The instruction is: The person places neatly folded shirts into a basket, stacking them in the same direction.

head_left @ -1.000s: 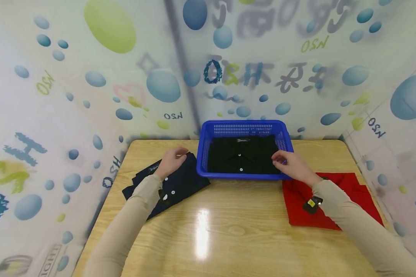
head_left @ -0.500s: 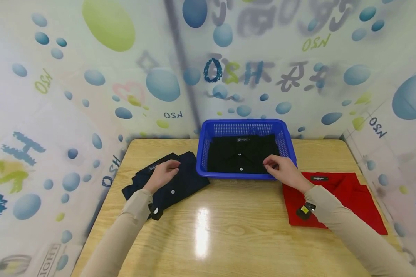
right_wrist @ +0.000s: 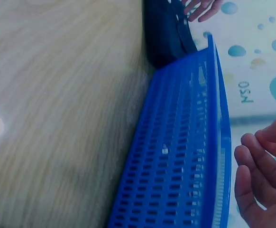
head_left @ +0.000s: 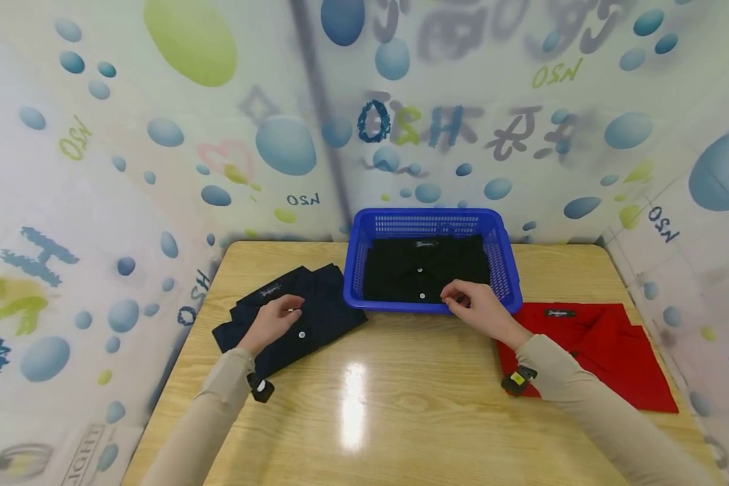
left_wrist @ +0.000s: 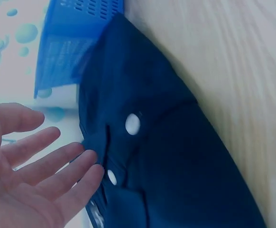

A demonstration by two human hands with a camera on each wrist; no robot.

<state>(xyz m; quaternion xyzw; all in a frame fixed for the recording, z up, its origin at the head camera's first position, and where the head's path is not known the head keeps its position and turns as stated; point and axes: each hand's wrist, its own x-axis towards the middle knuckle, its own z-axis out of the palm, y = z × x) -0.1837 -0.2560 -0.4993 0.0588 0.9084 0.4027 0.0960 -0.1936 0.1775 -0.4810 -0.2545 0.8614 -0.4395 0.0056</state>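
Over a folded navy shirt [head_left: 328, 310] with white buttons hovers my left hand [head_left: 270, 324], holding nothing. In the left wrist view its fingers [left_wrist: 64, 161] are spread and loosely bent beside the shirt's button placket. A folded black shirt [head_left: 391, 270] lies inside a blue plastic basket [head_left: 395, 307]. My right hand [head_left: 476, 307] is above the basket's front rim near its right corner, fingers loosely curled. The right wrist view has that hand's fingertips [right_wrist: 244, 154] beside the basket's perforated wall [right_wrist: 161, 156], nothing between them.
A folded red shirt [head_left: 619, 371] lies on the right of the wooden table [head_left: 425, 398], partly behind my right forearm. The basket stands at the table's back edge, against a patterned wall [head_left: 219, 128]. Its left side is close to the navy shirt's corner.
My left hand has drawn back leftward across the navy shirt, showing more of its collar label. My right hand has moved left from the basket's right side to its front rim. The shirts stay put.
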